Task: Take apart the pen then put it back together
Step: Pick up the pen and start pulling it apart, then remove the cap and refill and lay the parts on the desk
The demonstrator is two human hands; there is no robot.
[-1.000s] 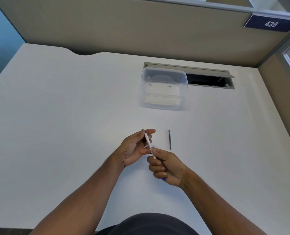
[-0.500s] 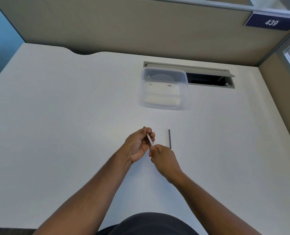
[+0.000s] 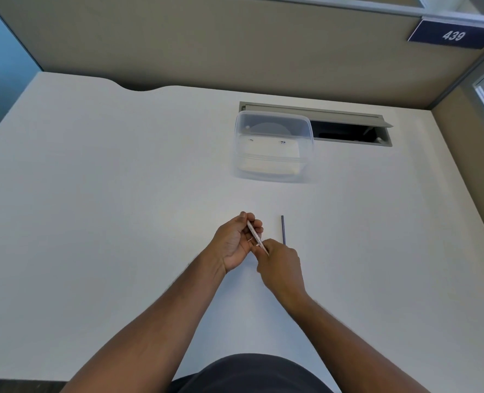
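Note:
Both hands meet over the middle of the white desk [image 3: 121,194]. A thin white pen barrel [image 3: 254,233] runs diagonally between them. My left hand [image 3: 235,241] curls around its upper end, palm turned up. My right hand [image 3: 281,266] is closed over its lower end, which is hidden under the fingers. A slim dark ink tube [image 3: 283,229] lies loose on the desk just to the right of the hands, pointing away from me. It touches neither hand.
A clear plastic container [image 3: 273,146] with a lid sits farther back on the desk. Behind it is an open grey cable hatch [image 3: 348,129]. Beige partition walls close the back and right side; a plate reading 439 [image 3: 452,35] hangs at top right.
My right hand has slid up the barrel toward the left hand and turned knuckles-up, covering more of the pen. The left hand has closed a little. The ink tube has stayed put.

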